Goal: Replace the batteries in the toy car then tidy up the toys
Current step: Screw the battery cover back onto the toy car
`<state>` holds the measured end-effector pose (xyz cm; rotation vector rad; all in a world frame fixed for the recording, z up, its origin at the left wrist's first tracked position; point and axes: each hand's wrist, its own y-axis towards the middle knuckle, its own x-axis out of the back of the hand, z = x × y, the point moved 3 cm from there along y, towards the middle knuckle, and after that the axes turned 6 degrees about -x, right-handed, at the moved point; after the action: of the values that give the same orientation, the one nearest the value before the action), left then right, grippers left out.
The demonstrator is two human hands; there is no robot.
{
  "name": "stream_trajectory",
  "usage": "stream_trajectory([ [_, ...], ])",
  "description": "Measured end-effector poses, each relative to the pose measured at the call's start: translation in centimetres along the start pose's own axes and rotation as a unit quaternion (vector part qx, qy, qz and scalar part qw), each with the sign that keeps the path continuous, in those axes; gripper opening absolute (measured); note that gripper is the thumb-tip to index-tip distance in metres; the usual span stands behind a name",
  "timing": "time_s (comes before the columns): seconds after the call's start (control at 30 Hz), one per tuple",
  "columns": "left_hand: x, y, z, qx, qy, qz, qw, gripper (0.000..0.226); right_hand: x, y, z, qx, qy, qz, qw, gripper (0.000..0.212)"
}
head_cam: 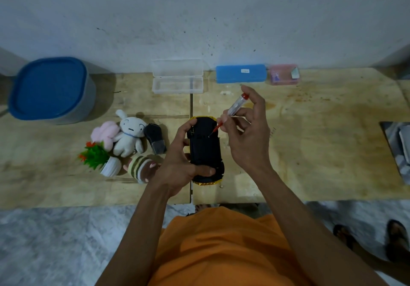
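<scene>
- toy car is upside down, black underside up, yellow body edge showing at both ends, sitting on the seam between two plywood table panels
- left hand grips the car from its left side, thumb across the near end, fingers curled over the far end
- right hand pinches a small screwdriver, clear handle with red cap; red-collared tip is down on the car's underside, tilted toward the far right
- left of the car, lying loose: a small dark toy car, white plush doll, pink plush, fake plant in a white pot, striped plush just beside the left wrist
- far edge by the wall: open clear plastic case, blue case, pink box touching the blue one
- blue-lidded grey container at far left
- person wears an orange shirt, standing at the table
</scene>
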<state>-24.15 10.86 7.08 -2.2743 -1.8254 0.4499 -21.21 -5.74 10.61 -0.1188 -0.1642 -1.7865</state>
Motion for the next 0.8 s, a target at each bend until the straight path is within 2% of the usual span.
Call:
stream_trajectory([
  [0.23,-0.2,0.3,-0.4,-0.003,0.003,-0.001,1.000,0.118,0.0,0.1,0.4,0.084,-0.070,0.028,0.994,0.059],
  [0.37,-0.2,0.4,-0.4,0.001,0.005,0.001,1.000,0.117,-0.1,0.2,0.9,0.122,-0.072,0.072,0.987,0.054],
  [0.53,-0.3,0.3,-0.3,-0.001,0.004,0.001,1.000,0.117,0.3,0.9,1.2,0.186,-0.118,0.040,0.975,0.054],
  [0.8,-0.1,0.3,-0.2,-0.001,-0.005,0.001,1.000,0.117,0.5,1.1,1.7,0.234,-0.123,-0.001,0.964,0.040],
])
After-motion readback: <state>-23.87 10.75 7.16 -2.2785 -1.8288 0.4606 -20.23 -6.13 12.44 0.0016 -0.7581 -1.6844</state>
